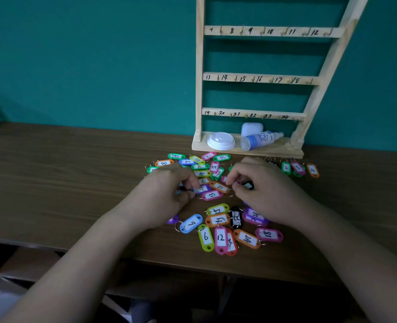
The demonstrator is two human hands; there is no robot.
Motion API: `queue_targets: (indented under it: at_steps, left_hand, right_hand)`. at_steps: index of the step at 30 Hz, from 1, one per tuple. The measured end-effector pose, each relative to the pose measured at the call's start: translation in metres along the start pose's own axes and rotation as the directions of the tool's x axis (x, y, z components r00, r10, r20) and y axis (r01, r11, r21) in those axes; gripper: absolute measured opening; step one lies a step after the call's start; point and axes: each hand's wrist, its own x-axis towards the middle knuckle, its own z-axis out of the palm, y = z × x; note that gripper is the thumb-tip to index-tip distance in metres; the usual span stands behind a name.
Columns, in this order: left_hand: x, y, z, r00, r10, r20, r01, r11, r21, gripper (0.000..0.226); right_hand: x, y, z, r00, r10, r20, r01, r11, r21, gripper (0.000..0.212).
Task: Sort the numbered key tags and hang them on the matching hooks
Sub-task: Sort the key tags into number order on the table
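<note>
both hands work in a loose pile of numbered key tags (216, 201) on the wooden table (65, 178), in front of the hook rack (258, 78).

the left hand (167, 194) has its fingers curled, pinching a small tag at the pile's near-left part; the right hand (260, 183) pinches a ring beside a black tag (248, 185), covering tags beneath it. tags 2, 3 and 4 (297, 169) lie apart, right of the pile, near the rack base. a white lid (220, 141), a white case (251, 129) and a tipped spray bottle (260, 139) occupy the rack base. the visible rack hooks are bare.
</note>
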Motion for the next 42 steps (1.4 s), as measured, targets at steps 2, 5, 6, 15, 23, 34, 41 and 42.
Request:
queue_targets:
  at_steps: [2,5,6,15,23,34,41,42]
  left_hand:
    - [0.0,0.0,-0.001,1.0,-0.007,-0.001,0.007,1.0,-0.01,0.017]
    - [0.0,0.006,0.0,1.0,0.013,0.014,-0.012,0.999,-0.041,0.012]
    - [-0.001,0.009,0.001,0.999,0.025,0.019,-0.024,0.998,-0.054,0.011]
    - [-0.003,0.015,0.004,0.989,0.055,0.137,-0.044,0.996,-0.083,0.019]
    - [-0.003,0.007,-0.007,0.998,0.019,0.059,-0.017,0.999,-0.028,0.023]
    - [-0.01,-0.032,-0.038,0.975,-0.218,-0.038,0.218,0.976,-0.006,0.021]
    - [-0.012,-0.037,-0.041,0.964,-0.267,-0.01,0.267,0.963,0.019,0.017]
    - [-0.012,-0.036,-0.041,0.963,-0.269,-0.004,0.269,0.963,0.015,0.017]
  right_hand:
    - [0.0,0.001,0.0,1.0,-0.004,0.013,0.004,1.0,0.012,0.011]
    - [-0.001,-0.001,0.006,0.997,-0.038,0.069,0.038,0.999,-0.01,0.006]
    - [0.0,-0.003,0.008,0.995,-0.043,0.089,0.045,0.999,-0.027,0.007]
    - [0.003,-0.003,0.012,0.984,-0.018,0.179,0.035,0.995,-0.093,0.013]
    - [0.001,-0.005,0.015,0.995,-0.031,0.092,0.04,0.995,-0.095,0.007]
    - [0.003,-0.018,0.028,0.988,-0.143,0.058,0.144,0.99,-0.011,0.005]
    - [0.003,-0.032,0.044,0.974,-0.205,0.097,0.205,0.979,0.01,0.004]
    - [0.003,-0.033,0.046,0.974,-0.204,0.097,0.205,0.979,0.006,0.004]
